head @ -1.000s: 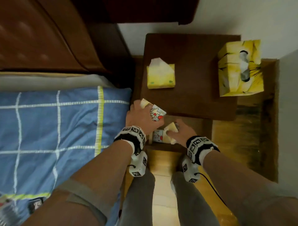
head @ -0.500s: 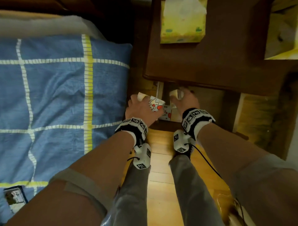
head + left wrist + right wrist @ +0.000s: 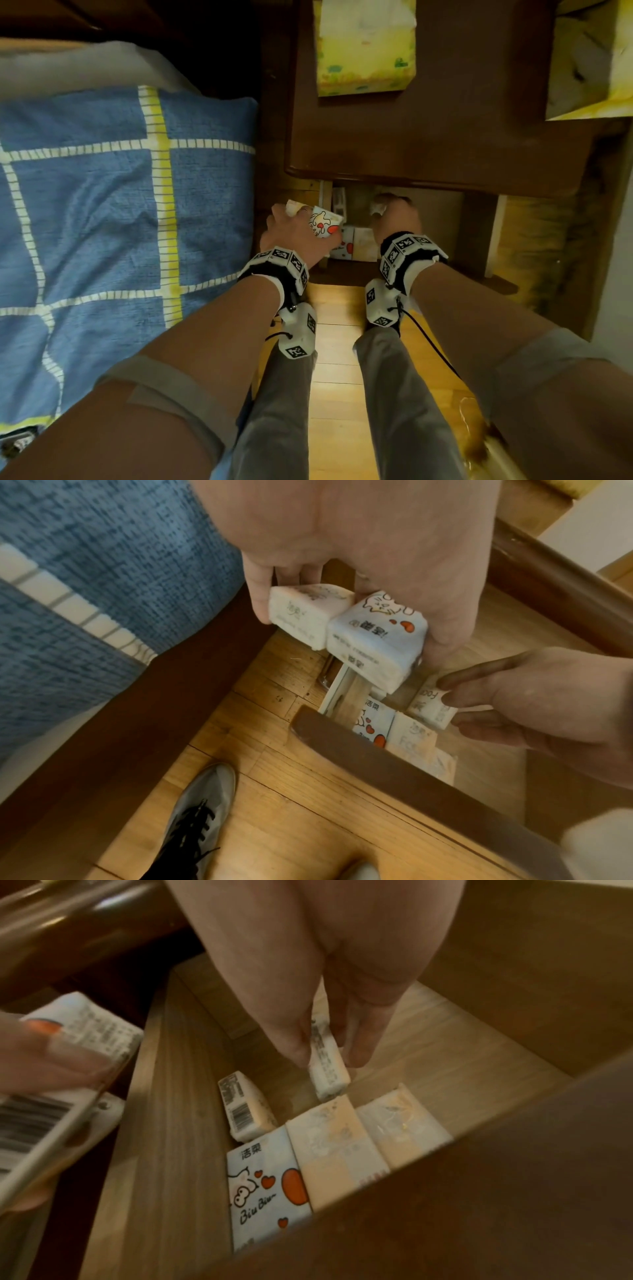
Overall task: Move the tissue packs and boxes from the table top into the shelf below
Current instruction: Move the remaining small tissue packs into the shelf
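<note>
my right hand [image 3: 329,1010] pinches one pack [image 3: 327,1060], long axis pointing down into the shelf [image 3: 445,1053], free spot at 12 o'clock of the laid packs [image 3: 337,1148]; left hand [image 3: 359,547] grips two packs [image 3: 359,634].

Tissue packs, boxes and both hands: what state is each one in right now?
Left hand: grips two small tissue packs side by side, outside the shelf.
Right hand: pinches one pack on edge, low inside the shelf.
Packs in the shelf: four, lying at its front left.
Soft yellow pack: on the table top, a tissue sticking out.
Yellow tissue box: on the table top.
</note>
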`<state>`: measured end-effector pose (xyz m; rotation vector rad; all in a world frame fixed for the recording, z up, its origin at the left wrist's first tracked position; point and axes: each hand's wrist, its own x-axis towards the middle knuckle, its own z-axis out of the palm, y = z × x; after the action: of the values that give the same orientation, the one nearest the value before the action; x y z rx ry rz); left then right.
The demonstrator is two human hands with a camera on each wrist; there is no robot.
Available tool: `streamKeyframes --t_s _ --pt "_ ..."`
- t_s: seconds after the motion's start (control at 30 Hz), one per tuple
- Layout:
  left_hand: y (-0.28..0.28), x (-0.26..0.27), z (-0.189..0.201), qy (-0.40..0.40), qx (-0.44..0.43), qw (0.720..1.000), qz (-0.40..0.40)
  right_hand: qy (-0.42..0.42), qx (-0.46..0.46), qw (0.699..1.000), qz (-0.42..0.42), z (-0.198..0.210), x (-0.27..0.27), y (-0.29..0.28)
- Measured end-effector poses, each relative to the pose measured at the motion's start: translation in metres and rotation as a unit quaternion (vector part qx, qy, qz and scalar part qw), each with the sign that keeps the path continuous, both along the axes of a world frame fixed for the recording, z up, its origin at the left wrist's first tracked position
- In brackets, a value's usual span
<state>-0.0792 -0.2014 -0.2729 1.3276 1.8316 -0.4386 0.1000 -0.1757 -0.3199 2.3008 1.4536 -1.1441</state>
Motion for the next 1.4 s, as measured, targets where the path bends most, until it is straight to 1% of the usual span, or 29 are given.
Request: streamKeyframes --t_s 0.17,0.2,0.27,0.33,0.4,0.43,0.53,0.6,0.73,0.8,0.87,0.93,1.03,1.1,1.13,1.17,1.23,1.3,1.37,1.4 --pt "0.001 0.005 -0.005 0.005 -0.005 1.0 -0.006 0.021 0.041 0.998 -0.031 -0.008 0.004 0.0" --pt "0.001 0.005 -0.006 0.006 -0.006 1.0 -0.005 0.016 0.023 0.999 -0.022 -0.011 0.004 0.001" --pt "-0.001 0.004 -0.01 0.006 -0.007 1.0 -0.004 0.007 -0.037 0.999 0.028 -0.017 0.003 0.003" --pt "-0.003 0.001 -0.012 0.007 -0.006 1.0 -0.005 0.002 -0.077 0.996 0.038 -0.024 0.002 0.004" --pt "-0.004 -0.001 -0.013 0.01 -0.007 1.0 -0.005 -0.008 -0.079 0.997 0.021 -0.027 0.002 0.004" --pt "-0.004 -0.002 -0.013 0.01 -0.006 1.0 -0.004 -0.005 -0.065 0.998 0.024 -0.03 0.001 0.004" --pt "-0.004 -0.001 -0.012 0.008 -0.005 1.0 0.0 0.055 -0.007 0.996 0.075 -0.032 -0.003 0.005" --pt "-0.005 0.001 -0.013 0.005 -0.006 1.0 0.007 0.082 -0.004 0.991 0.109 -0.033 -0.008 0.007" --pt "-0.004 0.001 -0.016 -0.005 0.005 1.0 0.011 0.059 -0.043 0.975 0.211 -0.043 -0.024 0.013" --pt "-0.004 0.001 -0.018 -0.011 0.006 1.0 0.014 0.05 -0.059 0.969 0.233 -0.045 -0.032 0.016" --pt "-0.003 0.001 -0.02 -0.016 0.004 1.0 0.018 0.028 -0.06 0.975 0.212 -0.043 -0.029 0.022" --pt "-0.003 0.002 -0.02 -0.018 0.001 1.0 0.02 0.017 -0.06 0.98 0.189 -0.037 -0.014 0.028" --pt "-0.002 0.002 -0.019 -0.018 -0.005 1.0 0.023 -0.012 -0.097 0.977 0.19 -0.034 0.014 0.03" --pt "-0.001 0.001 -0.018 -0.017 -0.006 1.0 0.019 -0.051 -0.119 0.973 0.192 -0.028 0.024 0.024" --pt "-0.001 0.001 -0.018 -0.016 -0.005 1.0 0.015 -0.07 -0.13 0.972 0.182 -0.026 0.026 0.02" --pt "0.0 0.002 -0.017 -0.014 -0.003 1.0 0.011 -0.071 -0.141 0.975 0.158 -0.025 0.027 0.019" --pt "0.0 0.001 -0.017 -0.011 -0.002 1.0 0.006 -0.049 -0.136 0.983 0.113 -0.027 0.024 0.018" --pt "0.0 0.002 -0.018 -0.008 -0.003 1.0 0.006 -0.026 -0.136 0.986 0.089 -0.025 0.018 0.02" --pt "0.0 0.003 -0.019 -0.005 0.001 1.0 0.002 0.019 -0.116 0.99 0.085 -0.022 0.01 0.021" --pt "0.0 0.004 -0.019 -0.003 0.004 1.0 -0.002 0.041 -0.102 0.989 0.099 -0.022 0.007 0.02"
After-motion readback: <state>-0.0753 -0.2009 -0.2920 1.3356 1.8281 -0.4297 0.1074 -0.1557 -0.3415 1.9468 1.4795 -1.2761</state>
